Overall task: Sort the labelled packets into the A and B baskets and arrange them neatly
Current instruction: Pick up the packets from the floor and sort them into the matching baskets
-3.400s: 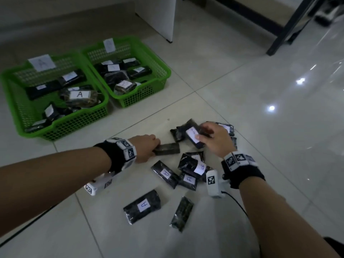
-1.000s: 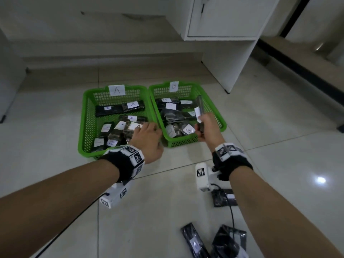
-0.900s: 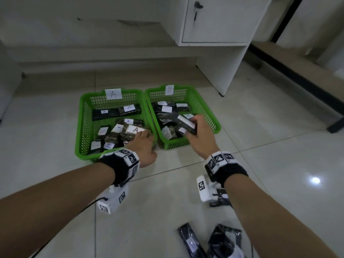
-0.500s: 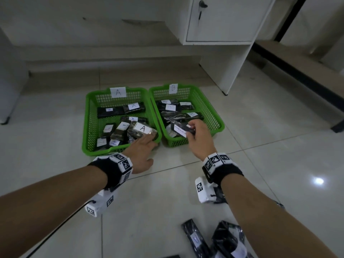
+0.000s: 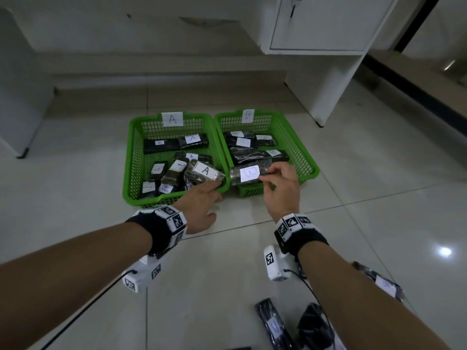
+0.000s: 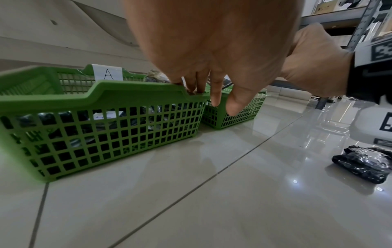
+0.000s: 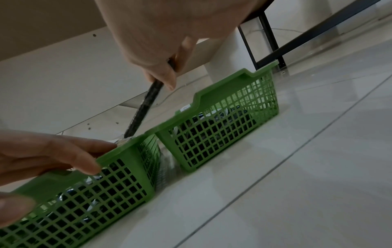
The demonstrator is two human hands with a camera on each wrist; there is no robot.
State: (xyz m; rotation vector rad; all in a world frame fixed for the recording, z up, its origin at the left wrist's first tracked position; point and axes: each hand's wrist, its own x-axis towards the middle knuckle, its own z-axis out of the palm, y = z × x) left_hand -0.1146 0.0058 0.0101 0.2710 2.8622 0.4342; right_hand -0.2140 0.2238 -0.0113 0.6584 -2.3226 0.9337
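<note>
Two green baskets stand side by side on the floor, basket A (image 5: 131,157) on the left and basket B (image 5: 300,152) on the right, both holding several dark labelled packets. My left hand (image 5: 214,186) lies with straight fingers on basket A's near right corner, touching a packet labelled A (image 5: 206,171). In the left wrist view its fingertips (image 6: 199,89) rest on the rim (image 6: 106,94). My right hand (image 5: 271,174) pinches a packet labelled B (image 5: 249,174) by its right end, label up, over basket B's near left part. The right wrist view shows that packet (image 7: 146,104) edge-on.
Several loose dark packets lie on the tiled floor close to me (image 5: 273,324), one with a white label behind my right forearm (image 5: 386,284). A white cabinet (image 5: 323,72) stands behind basket B to the right. Cables trail from both wrist cameras.
Both hands came from the floor pile to the baskets. In the last half second the right hand turned the B packet flat and label-up; the left hand stayed on the A packet.
</note>
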